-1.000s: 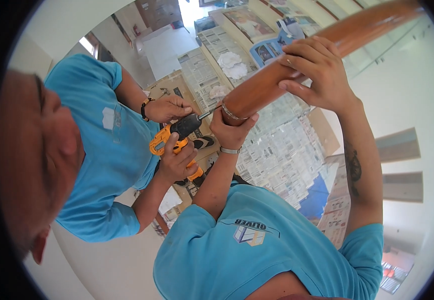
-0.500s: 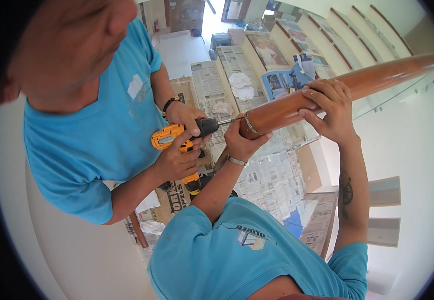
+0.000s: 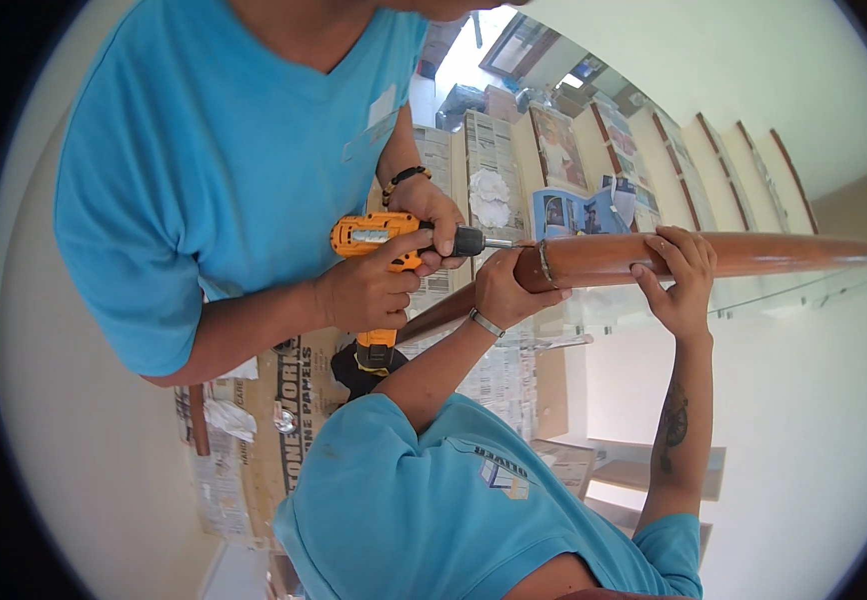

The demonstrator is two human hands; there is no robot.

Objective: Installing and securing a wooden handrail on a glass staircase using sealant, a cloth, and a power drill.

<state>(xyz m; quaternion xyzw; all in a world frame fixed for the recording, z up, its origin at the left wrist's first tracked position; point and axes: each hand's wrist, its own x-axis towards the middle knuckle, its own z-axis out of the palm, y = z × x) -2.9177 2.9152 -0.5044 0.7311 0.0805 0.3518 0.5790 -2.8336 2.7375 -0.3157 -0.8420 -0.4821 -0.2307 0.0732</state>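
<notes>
Closer now than a moment ago, the co-worker in the blue shirt fills the 10 o'clock side of the view, and the smooth, round, reddish-brown wooden handrail (image 3: 754,255) lies nearly level toward 3 o'clock. The person's left hand (image 3: 510,290) is wrapped around the rail's cut end; the right hand (image 3: 682,280) clamps it from below, further toward 3 o'clock. At 9 o'clock of that end, the co-worker's hands (image 3: 374,290) grip an orange-and-black cordless drill (image 3: 394,245), its bit touching the end face. Newspaper-covered stair treads (image 3: 494,160) drop away at 12 o'clock; bare white wall leaves room at 4 o'clock.
</notes>
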